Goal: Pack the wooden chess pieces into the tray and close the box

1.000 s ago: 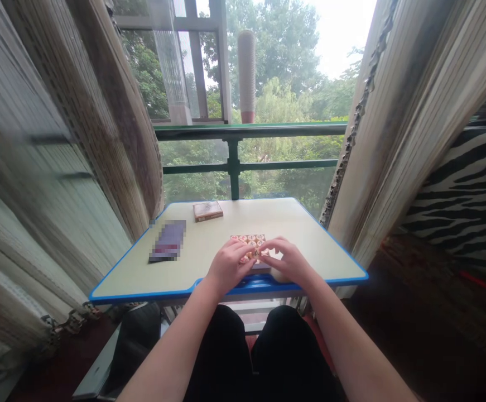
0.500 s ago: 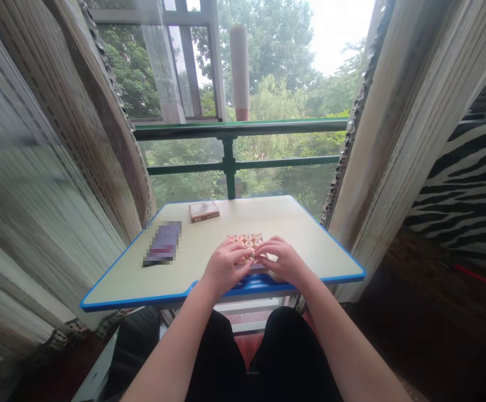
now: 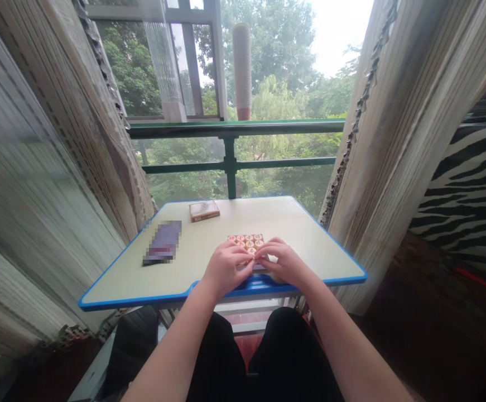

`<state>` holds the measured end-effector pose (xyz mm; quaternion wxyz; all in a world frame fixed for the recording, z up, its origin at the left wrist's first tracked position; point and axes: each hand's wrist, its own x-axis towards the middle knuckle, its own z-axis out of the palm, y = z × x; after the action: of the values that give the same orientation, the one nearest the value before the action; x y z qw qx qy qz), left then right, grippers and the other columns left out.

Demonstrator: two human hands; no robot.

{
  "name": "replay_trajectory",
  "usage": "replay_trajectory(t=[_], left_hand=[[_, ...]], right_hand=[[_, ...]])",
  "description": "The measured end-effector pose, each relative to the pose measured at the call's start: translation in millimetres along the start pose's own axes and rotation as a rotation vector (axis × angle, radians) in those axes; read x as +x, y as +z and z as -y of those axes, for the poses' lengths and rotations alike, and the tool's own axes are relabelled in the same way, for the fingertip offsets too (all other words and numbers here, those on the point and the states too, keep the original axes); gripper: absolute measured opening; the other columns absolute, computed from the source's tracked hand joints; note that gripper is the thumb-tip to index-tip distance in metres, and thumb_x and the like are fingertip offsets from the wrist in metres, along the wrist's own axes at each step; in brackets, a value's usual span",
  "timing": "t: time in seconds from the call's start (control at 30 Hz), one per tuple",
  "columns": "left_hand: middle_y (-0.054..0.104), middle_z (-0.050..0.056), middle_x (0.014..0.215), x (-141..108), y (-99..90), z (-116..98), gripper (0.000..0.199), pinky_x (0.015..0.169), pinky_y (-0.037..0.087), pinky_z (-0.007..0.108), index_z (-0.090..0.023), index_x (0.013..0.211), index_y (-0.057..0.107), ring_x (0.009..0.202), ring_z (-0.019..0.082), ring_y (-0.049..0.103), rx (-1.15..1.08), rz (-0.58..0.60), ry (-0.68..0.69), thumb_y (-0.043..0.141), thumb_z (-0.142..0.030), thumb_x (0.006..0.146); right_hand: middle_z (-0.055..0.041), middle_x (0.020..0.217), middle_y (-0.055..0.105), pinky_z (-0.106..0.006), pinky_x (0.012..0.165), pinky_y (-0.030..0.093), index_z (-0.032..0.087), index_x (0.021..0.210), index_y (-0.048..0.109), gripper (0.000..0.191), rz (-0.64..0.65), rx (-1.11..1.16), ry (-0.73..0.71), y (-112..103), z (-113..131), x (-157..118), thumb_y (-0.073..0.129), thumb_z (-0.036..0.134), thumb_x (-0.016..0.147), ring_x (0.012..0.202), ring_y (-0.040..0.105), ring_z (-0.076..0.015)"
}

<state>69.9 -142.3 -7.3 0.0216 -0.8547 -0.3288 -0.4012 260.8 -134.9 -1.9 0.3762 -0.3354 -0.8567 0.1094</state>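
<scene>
A small box of round chess pieces with red and dark characters lies near the front edge of the pale, blue-rimmed table. From the left, my left hand reaches over the box, its thumb and fingers drawn together at the lower pieces. My right hand comes in from the other side, fingertips pinched close to those of my left hand. Whatever lies between the fingertips is too small to make out. Both hands cover the lower part of the box.
A flat brown box with a clear top sits at the back left of the table. A blurred purple packet lies at the left. Curtains hang on both sides, and a green railing stands behind.
My fingertips have shifted slightly over the lower pieces, and a little more of the pieces shows between my hands. The view has moved slightly.
</scene>
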Motion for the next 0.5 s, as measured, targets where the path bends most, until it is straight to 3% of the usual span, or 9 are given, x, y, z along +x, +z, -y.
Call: replay_trajectory(t=[0.27,0.5], left_hand=[[0.07,0.003,0.078,-1.1,1.2,0.9,0.014,0.084,0.045,0.038,-0.024,0.08,0.071,0.077,0.018,0.059,0.002,-0.003,-0.016,0.058,-0.028,0.077],[0.069,0.003,0.077,-0.7,0.7,0.2,0.015,0.08,0.046,0.037,-0.023,0.079,0.071,0.075,0.017,0.058,0.002,0.034,-0.031,0.056,-0.025,0.077]], right_hand=[[-0.0016,0.088,0.069,-0.037,0.085,0.041,0.024,0.08,0.069,0.011,0.028,-0.006,0.0,-2.2,4.6,0.5,0.057,0.022,0.08,0.084,0.054,-0.0175],[-0.001,0.09,0.067,-0.035,0.086,0.041,0.024,0.078,0.069,0.013,0.029,-0.037,0.01,-4.4,8.4,-0.5,0.057,0.018,0.079,0.087,0.051,-0.0173]])
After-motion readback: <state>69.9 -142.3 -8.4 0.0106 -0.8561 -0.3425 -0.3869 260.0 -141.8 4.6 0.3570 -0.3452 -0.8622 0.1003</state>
